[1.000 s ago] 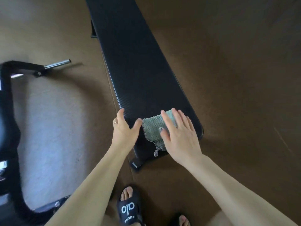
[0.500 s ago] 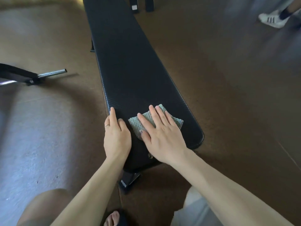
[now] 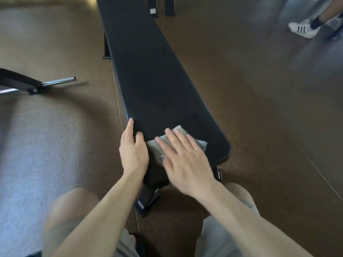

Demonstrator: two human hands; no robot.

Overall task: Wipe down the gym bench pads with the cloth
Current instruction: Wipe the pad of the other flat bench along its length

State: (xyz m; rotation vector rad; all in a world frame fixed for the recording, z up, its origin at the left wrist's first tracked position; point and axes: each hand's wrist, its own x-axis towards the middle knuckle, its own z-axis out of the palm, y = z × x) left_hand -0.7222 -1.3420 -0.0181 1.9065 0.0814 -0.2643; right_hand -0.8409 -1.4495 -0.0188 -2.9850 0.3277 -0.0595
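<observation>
A long black bench pad (image 3: pixel 148 71) runs from the near centre away to the top of the view. A folded pale green cloth (image 3: pixel 201 143) lies flat on its near end. My right hand (image 3: pixel 183 164) presses on the cloth with straight, spread fingers and covers most of it; the hand is blurred. My left hand (image 3: pixel 132 151) rests on the pad's near left edge, fingers over the side and thumb on top, just left of the cloth.
The bench's black foot (image 3: pixel 146 203) stands on the brown floor between my knees. A black frame with a chrome bar (image 3: pixel 57 81) lies to the left. Another person's white shoes (image 3: pixel 304 28) and two black posts (image 3: pixel 161 6) are at the top.
The view has tilted up and I have come closer to the bench end. My right hand slid the cloth on the pad; my left hand now sits flat along the pad's left edge.
</observation>
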